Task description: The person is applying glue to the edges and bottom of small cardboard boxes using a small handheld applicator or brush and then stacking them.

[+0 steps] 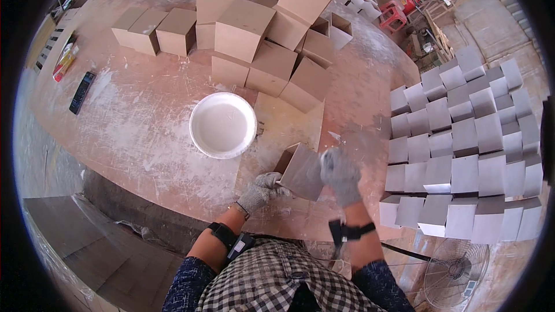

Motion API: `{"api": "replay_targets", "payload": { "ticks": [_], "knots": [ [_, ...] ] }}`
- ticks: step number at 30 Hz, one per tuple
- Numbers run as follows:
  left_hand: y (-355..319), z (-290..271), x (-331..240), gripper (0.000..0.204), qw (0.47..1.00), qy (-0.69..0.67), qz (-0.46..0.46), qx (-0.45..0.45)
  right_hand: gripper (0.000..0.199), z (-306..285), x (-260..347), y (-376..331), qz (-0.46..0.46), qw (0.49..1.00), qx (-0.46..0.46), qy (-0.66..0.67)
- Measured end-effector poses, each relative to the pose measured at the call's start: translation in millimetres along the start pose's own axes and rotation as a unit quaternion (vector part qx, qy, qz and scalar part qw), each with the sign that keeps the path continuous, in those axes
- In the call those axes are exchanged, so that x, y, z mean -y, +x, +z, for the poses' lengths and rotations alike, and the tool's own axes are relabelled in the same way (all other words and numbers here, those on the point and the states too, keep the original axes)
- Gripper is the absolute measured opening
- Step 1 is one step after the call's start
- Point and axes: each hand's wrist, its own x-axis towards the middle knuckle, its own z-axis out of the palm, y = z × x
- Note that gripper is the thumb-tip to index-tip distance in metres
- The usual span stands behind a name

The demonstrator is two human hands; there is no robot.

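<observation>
The small open-sided box (300,172) sits between your two hands at the near edge of the dusty round table (144,127), tilted up on one corner so its open mouth faces far and left. Your right hand (341,174), gloved, is clamped on the box's right upper corner from above. Your left hand (261,190), also gloved, is curled against its lower left edge, fingers closed on that rim. So the box lies to the right of the left hand and to the left of the right one, and both touch it; the right hand sits higher on it.

Just left and a little farther out is the white bowl (223,125), near the box but apart from it. A flat board (289,121) lies under and beyond the box. Farther still is the heap of bare brown boxes (260,40), well apart from your hands. Off to your right, beyond the table edge, stand stacked rows of whitened boxes (462,144), nearer to your right hand than to your left. A dark handset (81,92) lies far left.
</observation>
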Motion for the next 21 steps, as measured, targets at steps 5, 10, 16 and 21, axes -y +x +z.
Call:
{"api": "replay_targets", "payload": {
  "ticks": [5,10,16,21],
  "knots": [
    [-0.6,6.6,24.9,0.034,0.985,-0.17,-0.035,-0.001,0.016,-1.5,22.6,-17.7,-0.119,0.99,0.012,-0.078],
    [-2.3,-3.9,2.5,0.029,0.998,0.06,0.034,0.009,0.015,-13.0,44.3,-41.7,-0.16,0.985,0.057,0.017],
    [3.6,0.5,6.8,0.025,1.0,0.009,0.023,0.015,0.013,4.0,24.9,32.2,-0.075,0.997,-0.005,0.001],
    [-7.3,-3.0,4.0,0.027,0.999,0.01,0.033,-0.016,0.02,-9.9,83.1,-50.0,-0.218,0.973,0.038,-0.063]
  ]
}}
